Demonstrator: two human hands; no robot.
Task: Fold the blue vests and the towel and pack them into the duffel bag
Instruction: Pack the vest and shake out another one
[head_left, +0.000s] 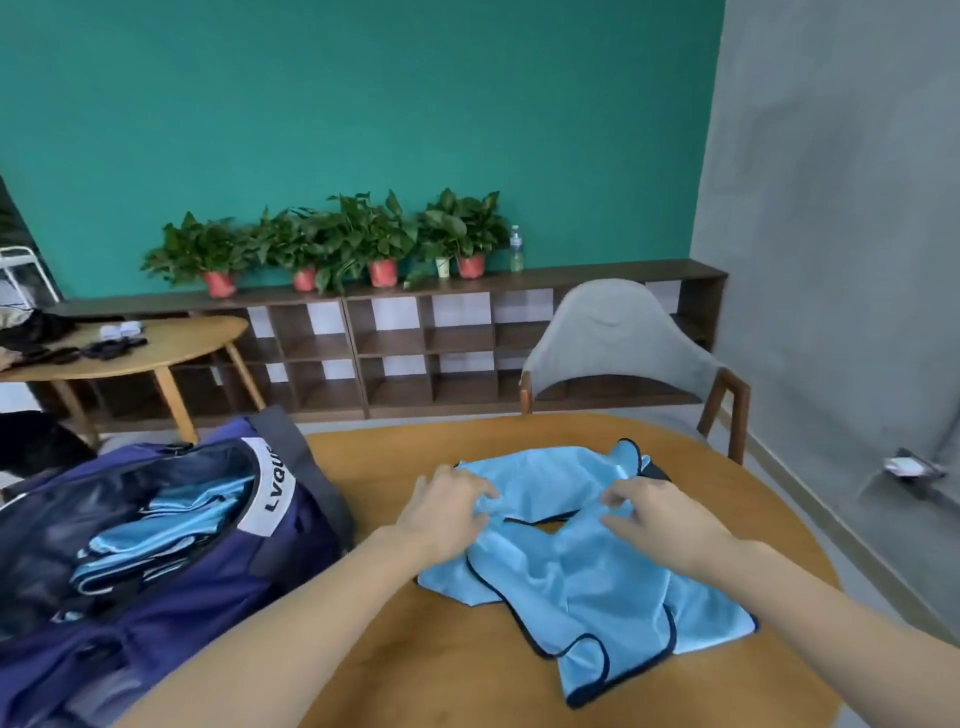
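Observation:
A light blue vest (582, 571) with dark trim lies crumpled on the round wooden table (415, 649). My left hand (447, 506) pinches the vest's fabric at its left side. My right hand (660, 512) grips the fabric at the upper right, near the neck opening. To the left stands the open purple duffel bag (218, 571), with several folded blue vests (156, 530) inside it. No towel shows in view.
A grey chair (618, 338) stands behind the table. A second wooden table (171, 343) with dark items is at the far left. A low shelf unit (395, 353) with potted plants (332, 244) and a bottle lines the green wall.

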